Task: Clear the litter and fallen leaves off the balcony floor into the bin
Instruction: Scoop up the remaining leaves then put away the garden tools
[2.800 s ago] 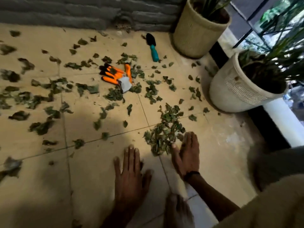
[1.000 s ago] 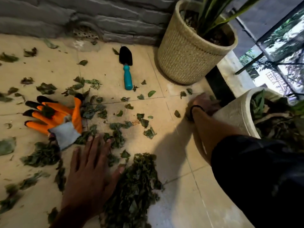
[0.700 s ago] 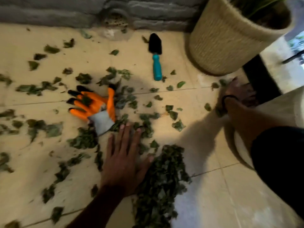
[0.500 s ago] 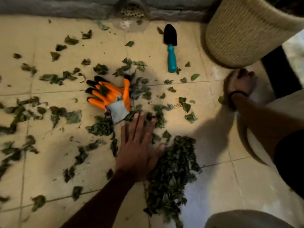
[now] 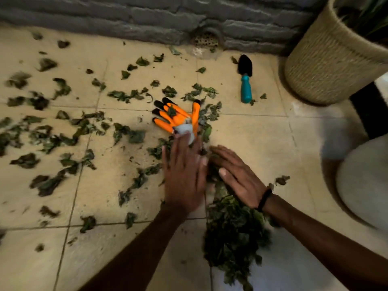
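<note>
Your left hand (image 5: 184,175) and right hand (image 5: 239,177), fingers straight and together, rake one leaf pile (image 5: 233,234); scattered leaves (image 5: 52,139) remain, no bin visible.

Matt tile floor (image 5: 252,133); woven-rope pot (image 5: 327,59); seemingly rubbery glove (image 5: 178,119).

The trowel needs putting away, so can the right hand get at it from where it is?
Probably yes: bare floor lies between the right hand and the trowel.

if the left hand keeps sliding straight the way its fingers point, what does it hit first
The orange glove. The left hand lies flat, its fingertips already at the glove's grey cuff; whether they touch it is unclear.
</note>
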Motion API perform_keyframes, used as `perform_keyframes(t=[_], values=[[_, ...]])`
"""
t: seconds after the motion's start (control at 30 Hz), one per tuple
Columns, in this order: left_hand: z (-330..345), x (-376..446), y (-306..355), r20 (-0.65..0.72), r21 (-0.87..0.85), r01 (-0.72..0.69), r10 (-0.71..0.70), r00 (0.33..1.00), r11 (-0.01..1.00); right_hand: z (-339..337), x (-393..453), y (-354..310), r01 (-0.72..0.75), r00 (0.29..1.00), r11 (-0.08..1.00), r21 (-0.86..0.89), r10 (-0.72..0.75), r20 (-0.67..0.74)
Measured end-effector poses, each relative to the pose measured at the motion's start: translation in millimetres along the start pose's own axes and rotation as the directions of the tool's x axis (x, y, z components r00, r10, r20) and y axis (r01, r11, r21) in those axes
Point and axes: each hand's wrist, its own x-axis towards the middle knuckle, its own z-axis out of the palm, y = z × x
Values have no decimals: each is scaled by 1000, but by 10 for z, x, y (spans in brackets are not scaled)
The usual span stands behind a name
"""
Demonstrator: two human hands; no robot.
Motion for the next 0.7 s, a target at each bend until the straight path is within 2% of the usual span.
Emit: perform_keyframes(t=[0.07, 0.13, 0.2, 0.27, 0.33, 0.4, 0.43, 0.5, 0.53, 0.6, 0.67, 0.7], values=[[-24, 191, -190, -75, 150, 152, -142, 987, 977, -67, -103, -29, -88, 983, 974, 206, 118, -139], [-83, 447, -331, -73, 259, 236, -225, 972, 937, -192, -28, 64, -206, 910, 931, 302, 296, -290], [-159, 736, -340, 11, 343, 197, -214, 977, 918, -381, 195, 189, -318, 854, 910, 266, 397, -337], [-252, 973, -322, 56, 372, 125, -157, 986, 920, -551, 488, 236, -362, 850, 896, 256, 430, -304], [-400, 1134, -237, 57, 191, 66, -79, 995, 979, -732, 759, 146, -360, 823, 873, 330, 464, -328], [-567, 1244, 17, 37, -114, 12, -8, 999, 993, -965, 859, -45, -295, 771, 809, 509, 516, -374], [-626, 1288, 234, 56, -254, -5, 20, 998, 967, -1114, 814, -159, -279, 759, 737, 615, 562, -329], [-677, 1387, 722, 99, -452, 1, 49, 994, 892, -1401, 636, -386, -289, 838, 587, 756, 537, -97], [-698, 1429, 974, 127, -542, 26, 51, 991, 840, -1531, 500, -474, -279, 888, 588, 759, 459, -29], [-750, 1495, 1415, 272, -716, 167, 51, 961, 678, -1803, 207, -576, -194, 933, 660, 726, 353, -72], [-795, 1486, 1699, 489, -779, 373, 116, 865, 504, -2063, -147, -631, -183, 902, 729, 660, 392, -183], [-800, 1456, 1774, 565, -761, 446, 142, 813, 471, -2156, -338, -634, -210, 883, 788, 579, 407, -235]])
